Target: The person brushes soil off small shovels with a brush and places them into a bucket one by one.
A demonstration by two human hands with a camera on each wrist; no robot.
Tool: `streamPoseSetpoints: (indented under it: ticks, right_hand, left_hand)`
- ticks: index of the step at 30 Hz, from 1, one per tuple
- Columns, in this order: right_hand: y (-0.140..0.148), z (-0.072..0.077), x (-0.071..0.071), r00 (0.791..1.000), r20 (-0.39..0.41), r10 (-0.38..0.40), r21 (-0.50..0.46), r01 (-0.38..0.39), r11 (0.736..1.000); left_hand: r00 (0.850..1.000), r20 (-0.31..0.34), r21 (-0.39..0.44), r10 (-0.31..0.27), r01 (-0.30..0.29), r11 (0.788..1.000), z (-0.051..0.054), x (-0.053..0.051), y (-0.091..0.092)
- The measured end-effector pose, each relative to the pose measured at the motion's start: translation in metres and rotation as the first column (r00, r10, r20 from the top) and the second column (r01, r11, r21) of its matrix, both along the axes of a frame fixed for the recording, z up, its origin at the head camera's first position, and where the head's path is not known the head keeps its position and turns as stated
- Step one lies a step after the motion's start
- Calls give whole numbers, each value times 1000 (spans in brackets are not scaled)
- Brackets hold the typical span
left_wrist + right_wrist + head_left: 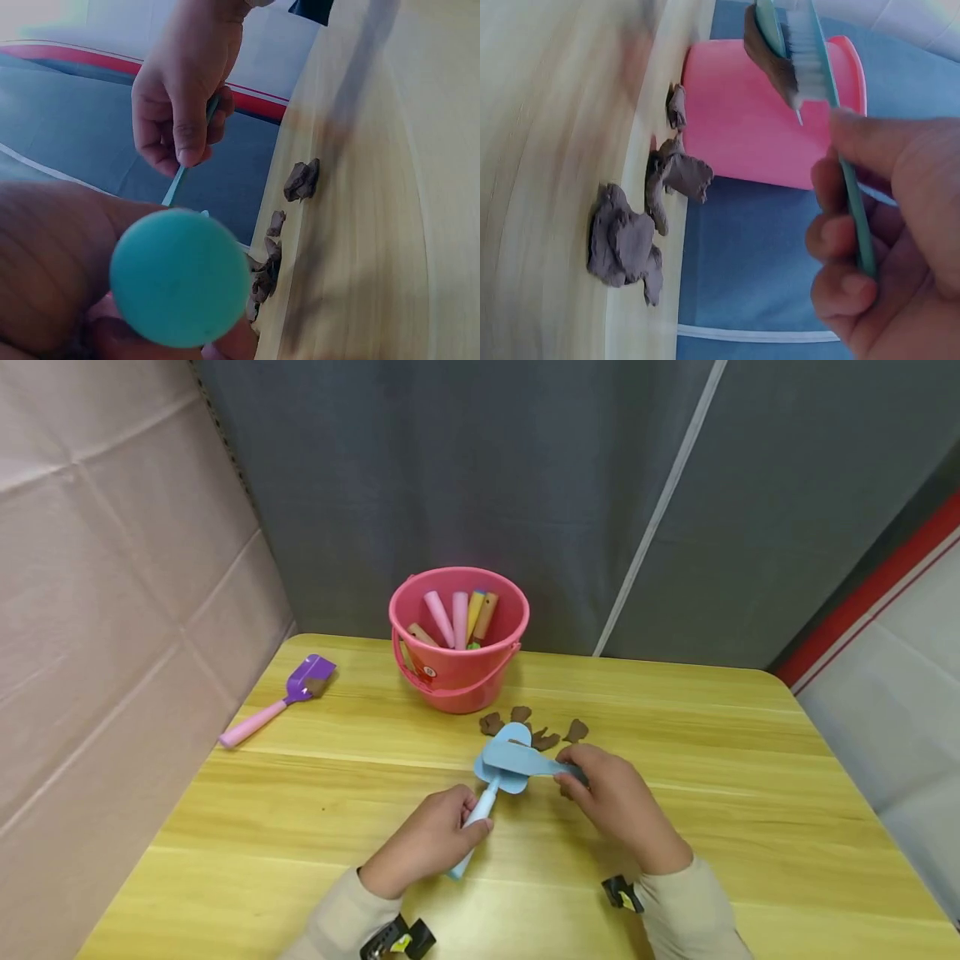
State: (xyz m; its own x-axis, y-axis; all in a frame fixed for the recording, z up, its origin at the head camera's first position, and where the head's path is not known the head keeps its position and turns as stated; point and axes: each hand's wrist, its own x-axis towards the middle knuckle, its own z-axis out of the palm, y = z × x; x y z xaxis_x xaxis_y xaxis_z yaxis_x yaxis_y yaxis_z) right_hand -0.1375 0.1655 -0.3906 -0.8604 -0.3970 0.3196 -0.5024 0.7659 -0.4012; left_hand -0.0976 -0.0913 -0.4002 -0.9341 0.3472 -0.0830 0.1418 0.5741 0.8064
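Note:
My left hand [423, 839] grips the white and light-blue handle of a toy shovel [512, 732] above the table. In the left wrist view the round end of the shovel's handle [180, 277] fills the foreground. My right hand [622, 802] pinches the handle of a light-blue brush [517, 760], which lies across the shovel's blade and partly hides it. The right wrist view shows the brush's white bristles [807, 64] against the blade, where brown clay [769, 64] clings. Torn clay pieces [626, 236] lie on the table beyond the hands.
Behind the clay stands a pink bucket [465, 681] holding several handled tools. A purple shovel [309, 677] with a pink handle and some clay on its blade lies at the left edge of the wooden table [337, 810]. A grey curtain [420, 468] hangs behind.

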Motion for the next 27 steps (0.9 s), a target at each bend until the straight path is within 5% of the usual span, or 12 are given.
streamPoseSetpoints:
  ticks: [10, 17, 22, 27]
  right_hand:
    - [-10, -7, -2, 992, -70, -106, -34, 104, 994]
    - [2, 3, -4, 955, -147, -256, -184, 228, 956]
    - [9, 8, 0, 977, -8, -211, -203, 205, 957]
    - [11, 6, 6, 985, 169, -19, -169, 48, 984]
  left_hand:
    - [1000, -16, -3, -8, 8, 1000, 0, 1, -1]
    - [998, 10, 13, -55, 54, 998, 2, 5, 5]
    - [999, 25, 10, -36, 35, 999, 2, 4, 7]
    - [999, 31, 11, -29, 29, 1000, -1, 3, 6]
